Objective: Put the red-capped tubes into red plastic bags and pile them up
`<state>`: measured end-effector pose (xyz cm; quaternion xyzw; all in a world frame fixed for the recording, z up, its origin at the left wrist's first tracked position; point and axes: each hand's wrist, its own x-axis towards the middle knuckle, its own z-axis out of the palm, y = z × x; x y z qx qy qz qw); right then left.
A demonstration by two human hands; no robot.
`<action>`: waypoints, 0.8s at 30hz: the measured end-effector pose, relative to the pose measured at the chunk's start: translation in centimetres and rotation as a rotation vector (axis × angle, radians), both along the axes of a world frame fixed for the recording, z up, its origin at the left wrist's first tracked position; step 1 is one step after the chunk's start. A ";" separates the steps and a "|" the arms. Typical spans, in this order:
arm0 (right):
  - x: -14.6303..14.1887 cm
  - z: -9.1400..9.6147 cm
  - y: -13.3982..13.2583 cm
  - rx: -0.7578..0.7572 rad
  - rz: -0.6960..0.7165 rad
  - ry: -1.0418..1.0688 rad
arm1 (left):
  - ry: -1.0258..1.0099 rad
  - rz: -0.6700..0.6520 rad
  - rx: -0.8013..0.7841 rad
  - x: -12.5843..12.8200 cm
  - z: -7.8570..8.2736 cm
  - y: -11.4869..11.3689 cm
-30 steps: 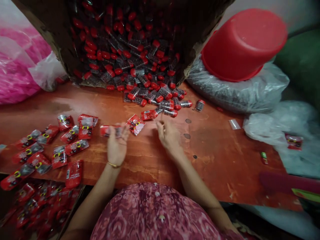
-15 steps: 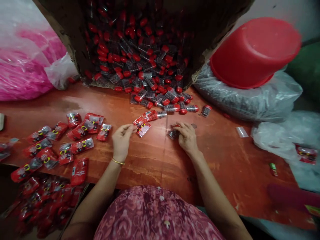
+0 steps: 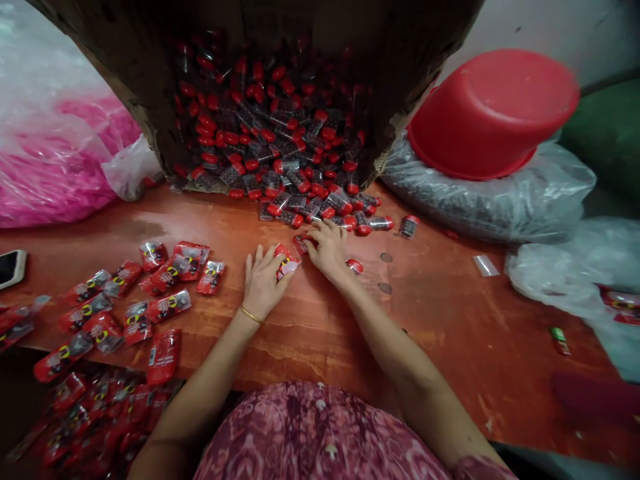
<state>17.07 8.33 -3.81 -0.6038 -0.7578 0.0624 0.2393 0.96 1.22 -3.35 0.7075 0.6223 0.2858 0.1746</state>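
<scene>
My left hand [image 3: 261, 283] lies on the red-brown table [image 3: 440, 313], fingers spread, its thumb and forefinger touching a red printed packet [image 3: 286, 261]. My right hand [image 3: 327, 248] reaches in beside it, fingers curled over another red packet [image 3: 301, 241] at the edge of a spill of small clear tubes with red caps [image 3: 320, 207]. One red-capped tube [image 3: 355, 266] lies just right of my right wrist. The tubes pour out of a tipped cardboard box [image 3: 150, 127] at the back.
Several filled red packets [image 3: 150, 293] lie at the left, more in a box below the table edge [image 3: 90, 413]. A phone [image 3: 11, 267] rests at far left. Pink plastic bag [image 3: 45, 167], red tub [image 3: 493, 110] on a clear bag [image 3: 490, 200].
Both hands have moved forward toward the tube spill and closer together. My left hand has opened flat beside the packet; my right hand has left the tube it held and reached a packet.
</scene>
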 end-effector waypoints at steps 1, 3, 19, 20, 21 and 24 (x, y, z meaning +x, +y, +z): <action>0.4 0.1 -0.4 0.039 -0.001 0.046 | -0.060 0.026 0.026 0.1 0.5 -0.1; 1.4 0.6 -1.5 0.144 0.004 0.110 | -0.234 0.070 0.034 0.5 1.6 -0.4; 3.3 0.6 -12.9 0.090 -0.190 0.796 | -0.976 -0.039 -0.422 4.6 2.5 -2.1; 3.1 0.8 -13.0 -0.016 -0.183 0.921 | -0.938 -0.051 -0.409 4.6 2.5 -2.2; 3.0 1.0 -13.0 -0.114 -0.158 1.015 | -0.897 -0.061 -0.395 4.6 2.5 -2.3; 2.2 1.4 -12.9 -0.262 -0.086 1.118 | -0.840 -0.066 -0.366 4.7 2.8 -2.8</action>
